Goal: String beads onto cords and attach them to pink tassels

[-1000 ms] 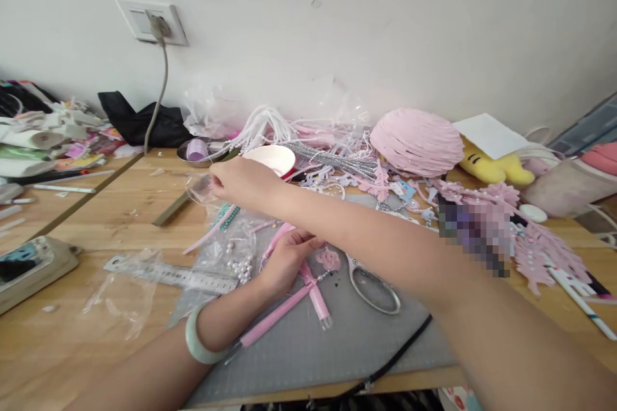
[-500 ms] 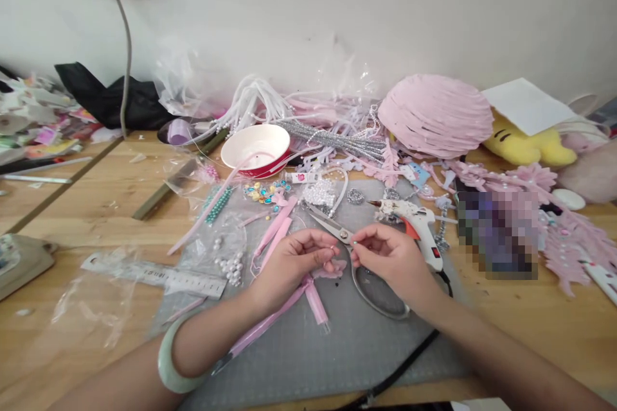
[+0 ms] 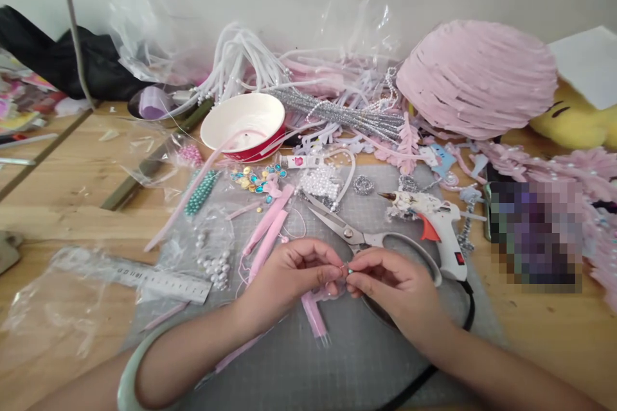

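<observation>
Near the middle of the grey mat point(image 3: 385, 359), my left hand point(image 3: 308, 273) pinches a thin pinkish thread or wire, with a pale pink piece partly hidden under its fingers. My right hand point(image 3: 385, 282) pinches a small green bead point(image 3: 349, 271) at the thread's end; the fingertips of both hands nearly touch. Open scissors point(image 3: 349, 232) lie just behind my hands. Pink strips point(image 3: 274, 225) and a pink tassel-like piece point(image 3: 314, 318) lie beside my left hand. White beads point(image 3: 321, 183) and a teal bead bundle point(image 3: 201, 194) are farther back.
A white glue gun point(image 3: 446, 231) lies right of the scissors, its cable running forward. Behind are a red-and-white bowl point(image 3: 245, 122), silver stems point(image 3: 342, 115) and a large pink ball point(image 3: 477, 80). A metal ruler point(image 3: 149, 277) lies left; a phone point(image 3: 535, 231) lies right.
The camera view has moved closer and tilted down. My hands have come together, so the green bead at my right fingertips now meets the thread held by my left.
</observation>
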Available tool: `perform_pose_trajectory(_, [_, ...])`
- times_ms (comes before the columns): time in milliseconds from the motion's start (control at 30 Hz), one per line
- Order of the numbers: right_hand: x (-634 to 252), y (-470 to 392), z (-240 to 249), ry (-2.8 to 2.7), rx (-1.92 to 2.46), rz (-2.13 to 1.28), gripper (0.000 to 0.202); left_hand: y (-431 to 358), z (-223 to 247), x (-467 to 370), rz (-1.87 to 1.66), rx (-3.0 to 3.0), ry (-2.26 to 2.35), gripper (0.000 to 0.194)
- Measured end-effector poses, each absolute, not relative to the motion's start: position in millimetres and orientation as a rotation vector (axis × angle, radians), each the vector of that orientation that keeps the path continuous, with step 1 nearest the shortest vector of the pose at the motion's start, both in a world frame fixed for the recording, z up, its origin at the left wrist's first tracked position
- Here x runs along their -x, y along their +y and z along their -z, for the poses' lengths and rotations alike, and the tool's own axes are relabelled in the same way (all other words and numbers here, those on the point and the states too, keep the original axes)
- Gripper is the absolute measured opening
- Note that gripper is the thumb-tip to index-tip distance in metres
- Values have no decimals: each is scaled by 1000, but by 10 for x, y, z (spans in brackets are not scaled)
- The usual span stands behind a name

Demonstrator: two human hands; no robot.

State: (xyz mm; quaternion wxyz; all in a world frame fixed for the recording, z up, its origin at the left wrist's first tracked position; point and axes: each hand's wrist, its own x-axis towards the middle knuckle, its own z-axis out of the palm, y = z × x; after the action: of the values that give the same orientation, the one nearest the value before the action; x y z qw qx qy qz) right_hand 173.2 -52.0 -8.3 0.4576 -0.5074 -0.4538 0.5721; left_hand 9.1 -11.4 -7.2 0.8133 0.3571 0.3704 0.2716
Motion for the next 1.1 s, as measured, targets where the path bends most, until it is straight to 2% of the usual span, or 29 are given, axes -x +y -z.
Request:
perform_pose_trajectory(667, [-1771, -526, 66, -1441, 1359, -1092, 1, -122, 41, -97, -508, -811, 859, 2])
perform_pose_trajectory(1100, [-1780, -529, 71, -1452, 1322, -1114, 5, -121, 54, -89, -526, -782, 802, 3])
